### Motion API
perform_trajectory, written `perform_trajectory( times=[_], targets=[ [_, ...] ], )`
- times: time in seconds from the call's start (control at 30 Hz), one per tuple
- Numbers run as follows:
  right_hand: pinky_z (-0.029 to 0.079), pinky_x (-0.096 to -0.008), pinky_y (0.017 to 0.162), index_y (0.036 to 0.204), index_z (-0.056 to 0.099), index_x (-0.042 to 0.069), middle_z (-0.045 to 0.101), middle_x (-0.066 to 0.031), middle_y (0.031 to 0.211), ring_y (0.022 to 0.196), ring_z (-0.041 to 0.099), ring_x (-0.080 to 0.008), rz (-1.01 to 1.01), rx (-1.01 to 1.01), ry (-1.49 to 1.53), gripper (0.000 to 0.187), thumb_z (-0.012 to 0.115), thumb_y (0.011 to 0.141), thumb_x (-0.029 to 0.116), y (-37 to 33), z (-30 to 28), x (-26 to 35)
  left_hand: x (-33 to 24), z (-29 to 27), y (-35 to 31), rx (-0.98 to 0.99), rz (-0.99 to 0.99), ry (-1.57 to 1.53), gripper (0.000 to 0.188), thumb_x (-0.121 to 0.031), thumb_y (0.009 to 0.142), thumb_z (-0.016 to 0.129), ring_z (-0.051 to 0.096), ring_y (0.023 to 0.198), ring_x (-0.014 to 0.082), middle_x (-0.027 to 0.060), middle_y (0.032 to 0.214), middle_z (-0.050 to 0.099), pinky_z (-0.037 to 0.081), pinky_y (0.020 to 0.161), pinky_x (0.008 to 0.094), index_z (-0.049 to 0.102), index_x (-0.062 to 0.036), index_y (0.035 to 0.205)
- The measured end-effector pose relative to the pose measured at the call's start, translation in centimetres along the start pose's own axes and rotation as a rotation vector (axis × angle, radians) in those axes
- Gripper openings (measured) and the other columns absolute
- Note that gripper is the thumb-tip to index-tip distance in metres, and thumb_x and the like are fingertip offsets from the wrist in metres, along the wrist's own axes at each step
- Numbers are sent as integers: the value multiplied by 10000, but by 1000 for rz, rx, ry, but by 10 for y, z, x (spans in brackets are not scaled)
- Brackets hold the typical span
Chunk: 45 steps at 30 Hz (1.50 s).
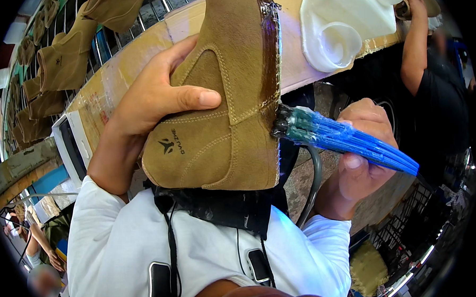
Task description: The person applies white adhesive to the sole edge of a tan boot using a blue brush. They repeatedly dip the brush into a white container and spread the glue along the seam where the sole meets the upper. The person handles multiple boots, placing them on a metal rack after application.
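Observation:
My left hand point(164, 96) is closed round a tan suede boot point(200, 145) with pale stitching, its thumb pressed on the side. The boot is held up in front of my chest. A dark, wet-looking band runs along the upper part of its right edge. In my right hand point(363, 148) is a blue-handled brush point(349, 135), gripped near the middle. Its dark, clumped tip touches the boot's right edge, just below the dark band. Whitish residue coats the brush near the tip.
A translucent white plastic container point(344, 16) with a round cup stands on the cardboard-covered table point(123, 74). More tan boots point(59, 63) sit on a metal rack at the left. Another person point(431, 81) holds a boot at the far right; someone else point(46, 247) is at lower left.

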State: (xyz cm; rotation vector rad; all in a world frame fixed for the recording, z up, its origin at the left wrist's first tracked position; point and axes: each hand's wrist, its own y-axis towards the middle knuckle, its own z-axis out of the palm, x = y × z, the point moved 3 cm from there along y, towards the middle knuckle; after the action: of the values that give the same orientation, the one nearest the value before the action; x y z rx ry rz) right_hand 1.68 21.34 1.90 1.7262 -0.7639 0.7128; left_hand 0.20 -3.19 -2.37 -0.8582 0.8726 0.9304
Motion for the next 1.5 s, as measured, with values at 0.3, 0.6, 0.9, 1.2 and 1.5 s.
perform_trajectory(
  times=[0.3, 0.6, 0.9, 1.2, 1.5],
  targets=[
    [426, -294, 590, 848, 650, -8, 624, -129, 781, 640, 562, -220, -47, 8, -138, 269, 739, 707, 204, 9, 5, 2, -1, 6, 1, 8, 3, 73, 781, -160, 677, 761, 532, 1088, 175, 113, 1228, 525, 405, 945, 288, 380, 35, 1331],
    [437, -208, 722, 906, 596, -65, 612, -51, 840, 786, 544, -88, 173, -505, -239, 122, 640, 809, -6, 10, -51, -70, 4, 9, 7, -77, -85, -114, 727, -173, 690, 724, 546, 1060, 182, 114, 1177, 552, 407, 937, 279, 403, 44, 1306],
    [466, -290, 668, 884, 633, -8, 594, -121, 793, 705, 585, -260, 90, 20, -784, 159, 681, 734, 14, 14, -63, -103, 16, 1, 16, -135, -152, -209, 599, -182, 766, 671, 608, 951, 173, 147, 1099, 584, 491, 835, 269, 419, 76, 1244],
    [451, -248, 694, 896, 621, -28, 623, -59, 837, 744, 565, -102, 578, -349, 454, 185, 703, 771, 81, -9, -16, -70, 19, -1, 22, -124, -183, -167, 575, -208, 770, 688, 609, 943, 165, 131, 1092, 591, 491, 823, 262, 452, 58, 1223],
    [438, -227, 685, 866, 628, -51, 616, -75, 830, 748, 563, -113, 457, -135, 302, 203, 694, 717, 70, 4, 2, -31, 17, -7, 14, -97, -135, -136, 569, -221, 775, 692, 618, 907, 161, 124, 1067, 600, 502, 806, 270, 456, 56, 1214]
  ],
)
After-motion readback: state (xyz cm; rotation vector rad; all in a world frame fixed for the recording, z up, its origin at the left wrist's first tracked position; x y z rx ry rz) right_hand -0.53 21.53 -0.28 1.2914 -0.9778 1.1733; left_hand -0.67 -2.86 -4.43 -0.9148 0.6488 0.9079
